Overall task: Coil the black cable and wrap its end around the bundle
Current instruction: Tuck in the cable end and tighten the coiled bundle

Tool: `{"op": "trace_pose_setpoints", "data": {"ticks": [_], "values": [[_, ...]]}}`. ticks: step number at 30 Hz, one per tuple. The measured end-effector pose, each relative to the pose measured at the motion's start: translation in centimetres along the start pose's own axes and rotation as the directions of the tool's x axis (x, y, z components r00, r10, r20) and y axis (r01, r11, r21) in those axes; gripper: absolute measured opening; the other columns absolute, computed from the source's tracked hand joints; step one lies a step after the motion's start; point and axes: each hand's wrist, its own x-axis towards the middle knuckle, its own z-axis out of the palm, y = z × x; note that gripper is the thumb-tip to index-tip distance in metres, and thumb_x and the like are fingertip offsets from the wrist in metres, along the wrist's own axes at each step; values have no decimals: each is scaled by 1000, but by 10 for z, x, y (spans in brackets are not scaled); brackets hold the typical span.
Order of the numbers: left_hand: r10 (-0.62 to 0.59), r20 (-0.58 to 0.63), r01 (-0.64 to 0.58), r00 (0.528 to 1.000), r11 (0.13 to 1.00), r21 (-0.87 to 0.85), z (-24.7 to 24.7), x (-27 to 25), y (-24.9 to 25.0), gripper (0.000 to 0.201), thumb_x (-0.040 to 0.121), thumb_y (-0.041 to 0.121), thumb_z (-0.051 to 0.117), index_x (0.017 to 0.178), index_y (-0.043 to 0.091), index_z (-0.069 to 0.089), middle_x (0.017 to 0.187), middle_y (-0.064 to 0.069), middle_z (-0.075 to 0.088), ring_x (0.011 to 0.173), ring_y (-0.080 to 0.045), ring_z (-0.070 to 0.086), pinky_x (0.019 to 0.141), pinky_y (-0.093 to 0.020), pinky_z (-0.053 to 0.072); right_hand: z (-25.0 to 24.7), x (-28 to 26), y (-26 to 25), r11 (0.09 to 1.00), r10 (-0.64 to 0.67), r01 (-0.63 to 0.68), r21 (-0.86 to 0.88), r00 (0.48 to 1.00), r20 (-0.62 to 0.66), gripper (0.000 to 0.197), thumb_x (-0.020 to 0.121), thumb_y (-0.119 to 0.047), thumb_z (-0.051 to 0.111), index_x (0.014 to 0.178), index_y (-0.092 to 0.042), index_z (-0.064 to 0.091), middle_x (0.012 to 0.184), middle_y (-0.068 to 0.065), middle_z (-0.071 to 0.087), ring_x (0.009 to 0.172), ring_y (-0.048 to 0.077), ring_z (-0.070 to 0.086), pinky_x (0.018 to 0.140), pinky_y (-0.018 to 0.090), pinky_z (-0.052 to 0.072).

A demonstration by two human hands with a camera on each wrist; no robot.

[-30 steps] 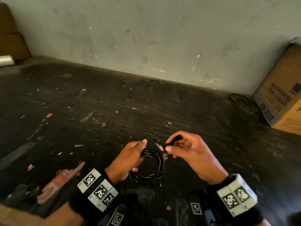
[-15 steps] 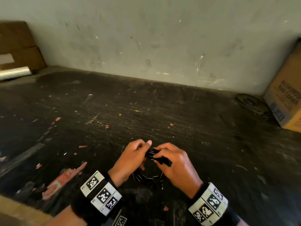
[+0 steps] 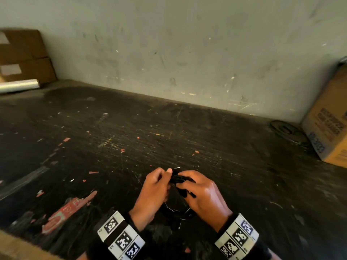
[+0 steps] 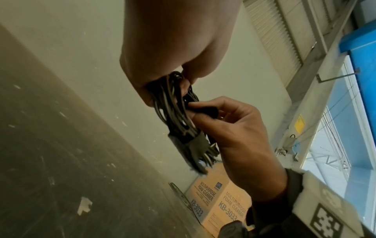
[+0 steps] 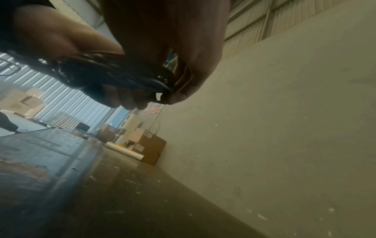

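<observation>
The black cable is coiled into a small bundle held just above the dark table. My left hand grips the coil's top left, thumb and fingers curled round the strands. Pressed against it from the right, my right hand pinches the cable's end piece against the bundle. A loop hangs below between both wrists. A black connector block shows at the bundle's lower end. In the right wrist view the strands run under my right hand.
A cardboard box stands at the far right by the wall, with a dark round disc lying beside it. Brown boxes and a film roll sit back left. A red label lies left of my hands.
My right hand, first held apart to the right with the cable end, has come in against the coil and now pinches the end on the bundle. My left hand keeps its grip.
</observation>
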Motion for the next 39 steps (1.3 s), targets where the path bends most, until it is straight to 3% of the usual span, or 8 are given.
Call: {"op": "trace_pose_setpoints", "data": {"ticks": [5,8,14,22,26,29,33,39], "values": [[-84,-25,83,996,996,-42,5,1,-7,33,91,34,58,76,5,61,54,0,56,44,-11,49,44,-24,40,0,-6,3,1000,2,-3,-30,1000,-10,20,79,-8,71,97,-16,71,115,3,66,106,12,64,85,25,57],[-215,66,218,974,975,-42,8,3,-6,39,89,44,57,66,13,63,46,6,56,45,-11,49,48,-25,40,-2,-9,2,997,-15,15,-70,1000,7,16,81,-13,65,95,-18,70,114,2,66,105,10,63,85,21,56],[-306,204,335,930,934,-127,9,3,-2,39,86,44,61,80,8,73,60,-2,66,54,-12,54,54,-24,42,-6,-16,2,996,-12,10,-85,1000,-23,17,81,-15,61,95,-19,69,112,2,66,103,10,63,85,18,54],[-153,217,201,964,954,-224,15,4,0,29,87,30,63,86,3,74,62,0,63,51,-7,51,48,-20,37,-14,-16,5,996,0,-5,-85,999,-54,19,84,-20,57,99,-20,68,115,0,66,104,10,62,86,21,54],[-63,129,84,990,984,-160,15,5,-3,31,88,24,63,87,-6,72,62,-4,60,50,-4,51,46,-16,38,-21,-15,6,992,-13,9,-129,999,-33,19,84,-26,57,98,-23,70,115,-1,66,110,11,58,92,28,49],[20,108,-11,994,997,-79,19,3,-7,27,88,23,63,79,1,76,64,-9,59,53,-8,48,45,-16,35,-28,-13,6,992,-30,30,-119,1000,2,17,86,-28,59,97,-23,70,116,-3,63,113,10,54,95,25,45],[103,133,-106,986,994,12,22,-4,-9,30,90,26,60,71,10,76,56,2,57,52,-4,47,48,-16,35,-29,-8,6,945,240,-227,234,970,-30,12,83,-24,70,94,-25,74,122,-12,59,116,-3,52,98,16,42],[264,153,-285,952,948,140,19,-8,-15,36,88,38,56,63,17,71,53,9,58,54,1,50,57,-18,39,-28,-8,4,674,524,-468,572,849,76,5,77,-11,77,79,-13,73,81,5,74,77,10,71,74,28,58]]}}
